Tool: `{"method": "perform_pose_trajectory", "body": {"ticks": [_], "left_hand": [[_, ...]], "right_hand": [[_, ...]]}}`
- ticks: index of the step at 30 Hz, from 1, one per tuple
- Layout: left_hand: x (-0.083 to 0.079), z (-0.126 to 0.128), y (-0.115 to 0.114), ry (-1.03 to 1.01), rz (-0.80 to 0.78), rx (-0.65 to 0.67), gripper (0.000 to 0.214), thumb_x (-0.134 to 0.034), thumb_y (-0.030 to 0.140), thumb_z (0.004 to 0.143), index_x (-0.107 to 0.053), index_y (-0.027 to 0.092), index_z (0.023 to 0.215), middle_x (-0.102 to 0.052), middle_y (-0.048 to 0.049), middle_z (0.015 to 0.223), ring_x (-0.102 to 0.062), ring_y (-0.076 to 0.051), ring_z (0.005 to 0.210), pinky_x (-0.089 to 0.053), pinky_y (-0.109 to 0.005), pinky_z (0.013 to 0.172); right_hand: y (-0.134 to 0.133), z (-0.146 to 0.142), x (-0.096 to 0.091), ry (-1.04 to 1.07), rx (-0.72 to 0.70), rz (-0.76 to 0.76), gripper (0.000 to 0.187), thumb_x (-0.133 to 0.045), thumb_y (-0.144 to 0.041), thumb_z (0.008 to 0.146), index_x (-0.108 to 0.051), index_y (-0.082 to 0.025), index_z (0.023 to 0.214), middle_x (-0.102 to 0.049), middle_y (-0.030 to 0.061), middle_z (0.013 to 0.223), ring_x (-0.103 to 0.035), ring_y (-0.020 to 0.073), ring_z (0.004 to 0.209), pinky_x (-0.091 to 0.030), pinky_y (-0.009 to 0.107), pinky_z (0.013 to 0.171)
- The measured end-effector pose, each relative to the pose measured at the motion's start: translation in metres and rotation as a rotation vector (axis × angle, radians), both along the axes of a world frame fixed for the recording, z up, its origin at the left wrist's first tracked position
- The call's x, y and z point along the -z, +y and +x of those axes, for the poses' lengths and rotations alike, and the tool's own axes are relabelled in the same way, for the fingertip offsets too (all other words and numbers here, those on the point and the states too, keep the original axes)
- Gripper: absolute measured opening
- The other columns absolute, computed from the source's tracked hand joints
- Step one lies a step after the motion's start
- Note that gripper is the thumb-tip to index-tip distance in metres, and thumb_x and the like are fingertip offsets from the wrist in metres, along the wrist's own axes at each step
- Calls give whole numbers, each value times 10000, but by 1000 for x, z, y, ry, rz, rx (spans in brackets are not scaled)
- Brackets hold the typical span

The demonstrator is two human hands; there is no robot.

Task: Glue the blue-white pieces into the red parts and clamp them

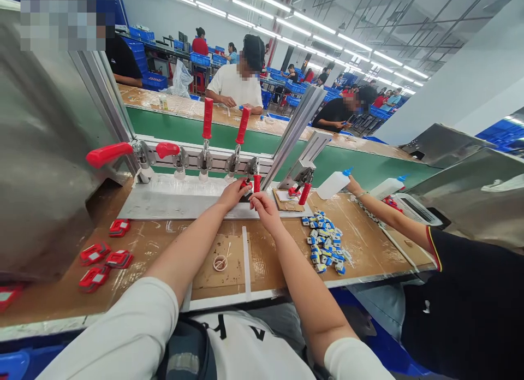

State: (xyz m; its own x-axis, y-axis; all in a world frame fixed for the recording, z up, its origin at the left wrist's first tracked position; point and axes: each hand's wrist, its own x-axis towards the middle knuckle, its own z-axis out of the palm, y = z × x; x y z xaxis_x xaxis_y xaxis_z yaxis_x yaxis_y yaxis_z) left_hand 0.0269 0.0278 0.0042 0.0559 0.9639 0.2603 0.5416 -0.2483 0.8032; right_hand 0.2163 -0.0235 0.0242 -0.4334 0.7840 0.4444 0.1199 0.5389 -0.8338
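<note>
Item: toggle clamp, fifth in the row on the clamp rail, at the right end of the metal base plate. It sits directly between your two hands. Its red-sleeved handle points down toward you, unlike the two upright handles to its left.

Your left hand rests on the plate just left of the clamp, fingers curled in at its base; whether they pinch anything, you cannot tell. Your right hand lies just below the red handle, fingertips reaching up to it, not closed around it.

Nearby: small cup with a stick on the cardboard sheet; red parts at your left; pile of blue-and-white parts at your right. A co-worker's hand holds a squeeze bottle.
</note>
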Motion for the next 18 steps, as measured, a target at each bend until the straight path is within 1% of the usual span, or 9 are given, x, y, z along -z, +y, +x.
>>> {"method": "perform_pose_trajectory", "body": {"ticks": [3, 6, 8, 9, 11, 13, 15, 17, 18], "left_hand": [[-4, 2, -5, 18, -26, -5, 615, -700, 390, 945, -557, 189, 1508, -735, -145, 1344, -708, -301, 1199, -543, -415, 1045], [-15, 1, -24, 135, -80, -6, 804, -798, 336, 847, -500, 143, 1569, -708, -198, 1375, -720, -325, 1149, -570, -421, 985], [-31, -9, -48, 277, -46, 46, 723, -761, 297, 867, -548, 129, 1537, -672, -215, 1438, -711, -324, 1183, -563, -404, 998], [-43, -18, -63, 355, -4, 86, 630, -723, 290, 898, -597, 140, 1496, -664, -202, 1464, -701, -317, 1215, -550, -393, 1021], [-74, -42, -100, 514, 70, 137, 439, -630, 321, 975, -700, 191, 1389, -695, -142, 1448, -686, -303, 1256, -518, -381, 1061], [-109, -74, -143, 632, 72, 59, 379, -537, 398, 1039, -755, 245, 1309, -772, -86, 1318, -712, -287, 1190, -518, -370, 1011], [-142, -106, -187, 749, 25, -101, 363, -527, 455, 1042, -806, 262, 1170, -813, -63, 1177, -730, -281, 1108, -510, -353, 943], [-162, -134, -227, 866, -104, -283, 351, -568, 495, 1012, -827, 260, 1047, -822, -66, 1020, -738, -280, 1008, -495, -343, 873], [-165, -146, -244, 922, -201, -361, 344, -600, 514, 987, -830, 257, 992, -817, -73, 956, -737, -285, 966, -487, -341, 840]], "right_hand": [[9, 1, 12, -133, 28, 92, 361, -482, -538, 1072, -680, -235, 1075, -686, 42, 864, -640, 200, 827, -527, 352, 831], [20, -1, 16, -302, 91, 186, 325, -472, -469, 1077, -699, -241, 1121, -753, 83, 1020, -684, 230, 925, -520, 355, 865], [27, -3, 14, -424, 128, 217, 293, -488, -421, 1071, -714, -248, 1137, -775, 95, 1105, -705, 248, 981, -506, 344, 857], [28, -4, 12, -477, 139, 219, 282, -498, -407, 1067, -722, -252, 1138, -783, 94, 1108, -711, 254, 982, -497, 338, 839], [26, -6, 8, -538, 167, 210, 279, -520, -411, 1058, -739, -262, 1147, -792, 84, 1047, -710, 255, 926, -472, 326, 786], [12, -7, 8, -504, 221, 199, 312, -532, -459, 1055, -742, -270, 1186, -776, 65, 934, -680, 240, 820, -439, 317, 730], [-11, -7, 10, -383, 271, 183, 359, -522, -507, 1059, -723, -258, 1221, -725, 38, 816, -622, 212, 714, -403, 310, 684], [-37, -6, 15, -266, 240, 185, 352, -513, -518, 1061, -710, -231, 1118, -653, 14, 733, -561, 189, 657, -376, 308, 660], [-48, -5, 17, -231, 189, 206, 345, -510, -510, 1061, -691, -223, 997, -606, 5, 692, -525, 178, 633, -358, 309, 650]]}}
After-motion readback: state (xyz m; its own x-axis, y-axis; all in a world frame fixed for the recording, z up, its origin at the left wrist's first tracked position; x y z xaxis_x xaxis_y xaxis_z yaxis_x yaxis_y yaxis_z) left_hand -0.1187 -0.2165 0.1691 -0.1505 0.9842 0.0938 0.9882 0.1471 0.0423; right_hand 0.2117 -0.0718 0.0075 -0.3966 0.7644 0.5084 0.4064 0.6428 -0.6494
